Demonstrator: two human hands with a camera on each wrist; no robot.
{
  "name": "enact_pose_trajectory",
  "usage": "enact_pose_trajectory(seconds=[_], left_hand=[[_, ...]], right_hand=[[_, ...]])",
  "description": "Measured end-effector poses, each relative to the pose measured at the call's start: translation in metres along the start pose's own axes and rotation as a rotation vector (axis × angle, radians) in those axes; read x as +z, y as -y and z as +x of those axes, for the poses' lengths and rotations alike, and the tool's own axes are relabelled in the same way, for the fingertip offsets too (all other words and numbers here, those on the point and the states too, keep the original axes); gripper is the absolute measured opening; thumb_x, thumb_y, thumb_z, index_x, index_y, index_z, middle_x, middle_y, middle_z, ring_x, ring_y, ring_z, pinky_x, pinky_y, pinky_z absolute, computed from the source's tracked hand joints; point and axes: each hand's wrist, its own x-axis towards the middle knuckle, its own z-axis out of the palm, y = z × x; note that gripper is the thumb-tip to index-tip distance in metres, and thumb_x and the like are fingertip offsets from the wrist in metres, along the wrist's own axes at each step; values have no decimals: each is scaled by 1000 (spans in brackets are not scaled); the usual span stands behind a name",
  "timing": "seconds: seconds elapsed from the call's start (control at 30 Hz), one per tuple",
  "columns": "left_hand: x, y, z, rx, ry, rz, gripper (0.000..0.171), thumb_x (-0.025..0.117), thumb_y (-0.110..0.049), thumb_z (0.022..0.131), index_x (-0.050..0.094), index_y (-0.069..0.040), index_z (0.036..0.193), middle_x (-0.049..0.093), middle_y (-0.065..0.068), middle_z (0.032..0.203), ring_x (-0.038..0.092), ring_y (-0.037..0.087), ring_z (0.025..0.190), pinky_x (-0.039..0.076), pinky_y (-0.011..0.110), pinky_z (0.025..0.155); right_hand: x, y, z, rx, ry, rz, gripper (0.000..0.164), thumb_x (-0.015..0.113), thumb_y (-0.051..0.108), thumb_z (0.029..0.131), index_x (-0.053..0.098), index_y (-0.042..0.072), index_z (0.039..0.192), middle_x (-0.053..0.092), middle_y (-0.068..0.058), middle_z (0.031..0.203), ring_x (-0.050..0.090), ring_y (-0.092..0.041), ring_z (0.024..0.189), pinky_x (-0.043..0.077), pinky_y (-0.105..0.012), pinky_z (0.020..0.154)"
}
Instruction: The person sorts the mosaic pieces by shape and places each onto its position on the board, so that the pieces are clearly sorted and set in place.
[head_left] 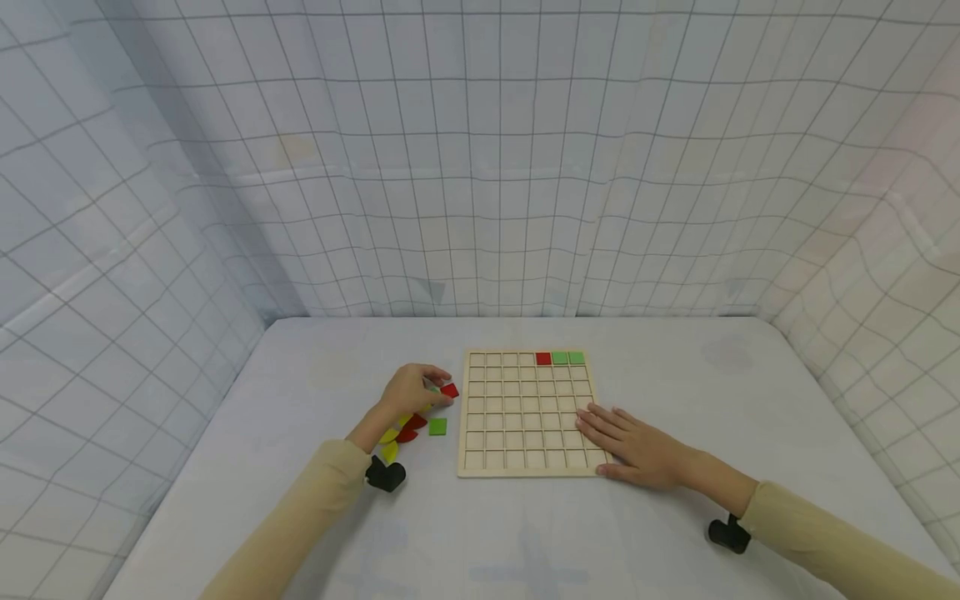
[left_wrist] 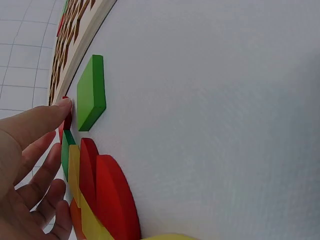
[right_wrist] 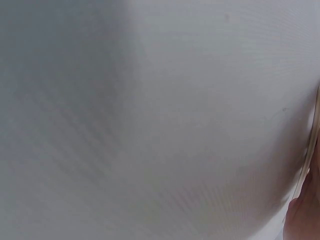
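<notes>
My left hand (head_left: pixel 414 388) has its thumb and forefinger at opposite sides of a red square tile (head_left: pixel 449 390), just left of the board. In the left wrist view the thumb tip overlaps that red tile (left_wrist: pixel 65 120). Beneath and beside the hand lie a green tile partly hidden by the fingers, red curved pieces (head_left: pixel 407 435) and yellow curved pieces (head_left: pixel 389 452). A separate green square tile (head_left: pixel 437 427) lies nearby. My right hand (head_left: pixel 637 450) rests with straight fingers on the right edge of the wooden grid board (head_left: pixel 514 410).
One red tile (head_left: pixel 543 358) and two green tiles (head_left: pixel 567 357) sit in the board's far row, toward the right. A white cloth covers the table (head_left: pixel 525 542). Grid-patterned curtains (head_left: pixel 480 167) stand behind and at both sides.
</notes>
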Motion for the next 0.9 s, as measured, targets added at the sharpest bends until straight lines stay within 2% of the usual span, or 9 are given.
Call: enact_pose_trajectory(seconds=[0.13,0.63,0.9], left_hand=[[0,1,3,-12,10,18,38,82,-25,76,72,-11,110,70,5,102,62,18,88,47,23,66],[-1,-2,3,-54,24,46,34,82,-26,75,74,-9,104,73,1,93,58,13,76,44,22,63],[-2,-8,2,-67,-1,123,32,82,-29,75,75,-11,101,73,1,95,60,14,80,46,24,67]], right_hand=[[0,0,-1,7,4,-5,69,46,44,99,25,6,152,26,-13,158,25,-35,144,-13,-22,117],[-1,2,-1,25,22,46,70,47,43,99,23,6,153,23,-12,159,22,-35,145,-14,-21,117],[-3,1,0,31,38,35,69,45,44,99,24,7,153,23,-12,159,22,-35,146,-15,-21,116]])
